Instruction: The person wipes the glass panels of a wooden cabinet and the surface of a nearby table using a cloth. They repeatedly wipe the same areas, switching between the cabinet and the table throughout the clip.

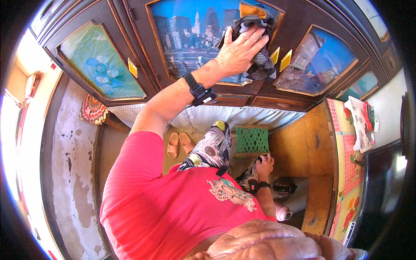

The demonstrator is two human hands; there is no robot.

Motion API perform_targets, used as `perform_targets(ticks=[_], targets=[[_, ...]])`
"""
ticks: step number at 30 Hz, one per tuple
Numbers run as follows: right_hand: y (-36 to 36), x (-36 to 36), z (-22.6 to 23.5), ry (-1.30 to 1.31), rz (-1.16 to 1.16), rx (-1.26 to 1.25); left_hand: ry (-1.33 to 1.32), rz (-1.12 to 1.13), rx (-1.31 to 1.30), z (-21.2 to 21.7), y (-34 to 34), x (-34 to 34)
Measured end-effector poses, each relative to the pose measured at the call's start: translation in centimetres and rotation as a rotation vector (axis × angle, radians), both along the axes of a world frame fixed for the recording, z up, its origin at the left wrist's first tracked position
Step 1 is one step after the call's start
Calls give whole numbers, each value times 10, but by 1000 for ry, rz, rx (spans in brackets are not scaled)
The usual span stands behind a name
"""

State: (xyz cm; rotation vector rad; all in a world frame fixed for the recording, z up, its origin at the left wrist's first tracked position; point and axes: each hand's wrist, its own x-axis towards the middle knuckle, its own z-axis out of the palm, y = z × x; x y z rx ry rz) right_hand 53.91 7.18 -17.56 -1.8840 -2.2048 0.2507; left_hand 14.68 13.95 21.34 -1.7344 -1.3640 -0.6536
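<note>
**One cloth pressed to the cabinet door**

The left hand lies flat, fingers spread, on a dark checked cloth against the cityscape door panel. The right hand hangs low by the knee, curled, well apart; its hold is unclear.

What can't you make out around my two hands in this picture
- Head view: most of the dark cloth lies under the left hand.
- The picture panel behind it is partly covered.
- Right hand: fingers curl away; any grip is unclear.
- White object by the elbow: too small to identify.
</note>
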Motion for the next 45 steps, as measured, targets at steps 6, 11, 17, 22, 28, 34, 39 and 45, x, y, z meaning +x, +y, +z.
perform_targets(ticks=[6, 11, 17, 22, 28, 34, 39, 45], targets=[[-2, -3, -3, 27, 24, 6, 25, 47, -57, -21, -25, -28], [-5, 1, -1, 25, 14, 43, -144, 160, -14, -13, -65, -66], [-1, 0, 4, 20, 11, 11, -193, 217, 266, 19, -97, -113], [0, -7, 6, 20, 60, -22, -194, 199, 314, 1, -91, -112], [0, -11, 8, -14, 42, -72, -404, 242, 280, -57, -79, -96], [1, -5, 3, 5, 46, -25, -593, 300, 90, -147, -80, -73], [4, -3, -2, 8, 72, -14, -696, 372, -35, -198, -89, -61], [5, -8, 3, 12, 54, -77, -744, 415, -108, -205, -91, -51]])
